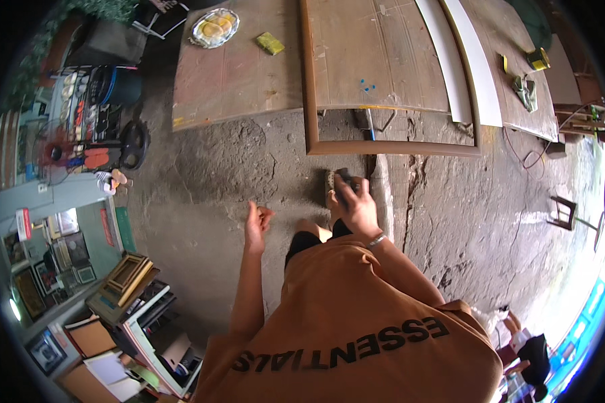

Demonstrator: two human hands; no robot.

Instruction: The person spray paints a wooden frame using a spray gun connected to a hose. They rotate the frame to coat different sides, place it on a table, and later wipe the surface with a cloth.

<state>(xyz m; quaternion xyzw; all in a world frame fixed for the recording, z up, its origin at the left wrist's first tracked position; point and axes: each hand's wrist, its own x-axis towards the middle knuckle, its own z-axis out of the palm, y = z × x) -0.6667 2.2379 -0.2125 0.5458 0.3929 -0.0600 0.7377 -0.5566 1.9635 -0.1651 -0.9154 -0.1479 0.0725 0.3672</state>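
Note:
My right hand is closed around a dark hand tool, held low in front of my body near the overhanging side of a frame. My fingers hide much of the tool, so its exact kind does not show. To the left, my left hand hangs over the floor with its thumb raised and its fingers loosely bent; nothing shows in it. A large brown rectangular frame lies on the wooden table, its near side sticking out past the edge.
White strips lie along the frame's right side. A foil plate, a yellow-green packet and a crumpled cloth rest on the tabletop. Stacked picture frames stand at lower left. Cracked concrete floor lies below; another person is at lower right.

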